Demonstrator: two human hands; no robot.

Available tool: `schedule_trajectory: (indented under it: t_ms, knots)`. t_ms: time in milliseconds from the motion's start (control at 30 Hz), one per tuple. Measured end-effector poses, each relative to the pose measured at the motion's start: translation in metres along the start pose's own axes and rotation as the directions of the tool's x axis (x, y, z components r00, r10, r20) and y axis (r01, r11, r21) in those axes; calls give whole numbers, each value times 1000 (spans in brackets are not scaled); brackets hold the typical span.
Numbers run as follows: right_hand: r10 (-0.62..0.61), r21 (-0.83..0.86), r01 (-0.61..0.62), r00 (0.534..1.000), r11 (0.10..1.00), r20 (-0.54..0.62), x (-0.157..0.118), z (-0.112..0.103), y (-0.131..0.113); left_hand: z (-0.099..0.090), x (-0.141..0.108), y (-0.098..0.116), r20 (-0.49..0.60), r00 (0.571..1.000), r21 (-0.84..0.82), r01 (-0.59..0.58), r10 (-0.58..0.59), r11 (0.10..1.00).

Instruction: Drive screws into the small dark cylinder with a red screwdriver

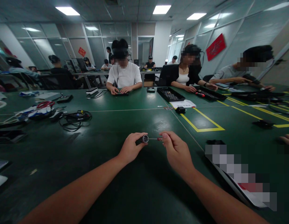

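Between the fingers and thumb of my left hand [131, 147] is a short dark cylinder [145, 138] with a pale ring around its round end, which faces me. My right hand [176, 148] is closed on the reddish handle of a small screwdriver [156, 139]. Its thin metal shaft points left, and the tip meets the cylinder's edge; whether it sits inside or against the rim I cannot tell. Both hands are raised a little over the green table [107, 183], near its middle.
Coiled black cables [75, 119] and a pile of gloves and leads lie at left. Black parts trays [170, 94] stand across the table, before several seated people. A small black block [180, 109] sits by yellow tape [210, 129]. A partly blurred flat device [238, 180] lies at right.
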State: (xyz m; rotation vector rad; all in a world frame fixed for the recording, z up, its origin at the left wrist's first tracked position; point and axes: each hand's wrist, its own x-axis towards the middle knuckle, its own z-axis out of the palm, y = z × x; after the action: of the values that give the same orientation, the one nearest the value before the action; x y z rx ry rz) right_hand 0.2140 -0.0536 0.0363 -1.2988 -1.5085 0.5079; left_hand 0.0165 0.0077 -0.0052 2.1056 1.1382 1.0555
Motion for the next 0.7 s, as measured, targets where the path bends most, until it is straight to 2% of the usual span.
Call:
schedule_trajectory:
  t_ms: [133, 333, 500, 700]
  knots:
    - [23, 76, -20, 999, 997, -35, 1, 1, 2, 0, 1, 2, -6, 1000, -3, 12, -12, 1000]
    - [61, 13, -61, 998, 998, 8, 1, 0, 3, 1, 1, 4, -3, 1000, 14, 3, -3, 1000]
    - [19, 86, -17, 1000, 996, -24, 1, 3, 7, -1, 1, 6, -9, 999, 11, 40, -40, 999]
    - [49, 51, -48, 999, 998, -15, 3, 2, 6, -1, 1, 10, 2, 1000, 64, 31, -31, 997]
